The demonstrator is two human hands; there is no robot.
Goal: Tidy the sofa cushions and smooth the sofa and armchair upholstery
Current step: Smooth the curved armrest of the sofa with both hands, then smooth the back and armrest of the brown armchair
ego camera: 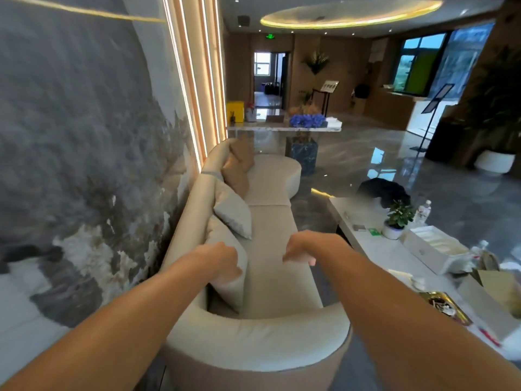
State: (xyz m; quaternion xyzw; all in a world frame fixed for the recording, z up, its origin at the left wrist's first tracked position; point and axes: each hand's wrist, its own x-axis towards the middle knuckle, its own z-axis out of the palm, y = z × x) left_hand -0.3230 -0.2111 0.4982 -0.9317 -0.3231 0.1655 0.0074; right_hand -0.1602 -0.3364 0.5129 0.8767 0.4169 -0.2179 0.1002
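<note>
The person is standing at the near end of the long cream sofa [270,249] and is reaching over its rounded armrest [259,334] with both arms.

**Hand state.** The left hand [222,258] is resting on the top edge of the nearest cushion [228,266]; its fingers are curling downward, apparently closing on the fabric, though motion blur is preventing confirmation of a firm grip. The right hand [301,248] is hovering above the seat with fingers hanging loosely curled and holding nothing.

**Task items.** The nearest cushion is leaning against the backrest. A second pale cushion [234,213] is sitting tilted just beyond it, and tan cushions [239,167] are standing together near the far curved end.

**Risks.**
- A one-handed pull on the cushion's top edge is likely to make it fold or flop forward rather than stand square.
- The second pale cushion is sitting close enough that shifting the first one could be nudging it further out of line.
- Leaning across the armrest is limiting reach; the far cushions probably cannot be adjusted from this position.
- The white table [394,255], on the person's right, is carrying a potted plant [397,218], a bottle [423,211] and an open box [434,246]; a wide right-arm swing could be catching them.

**Materials and shapes.** The upholstery is appearing smooth, matte and leather-like, with a seam dividing the seat sections. The armrest is forming a thick padded roll. The cushions are square, soft and slightly slumping. The floor [366,165] is polished, reflective stone.
</note>
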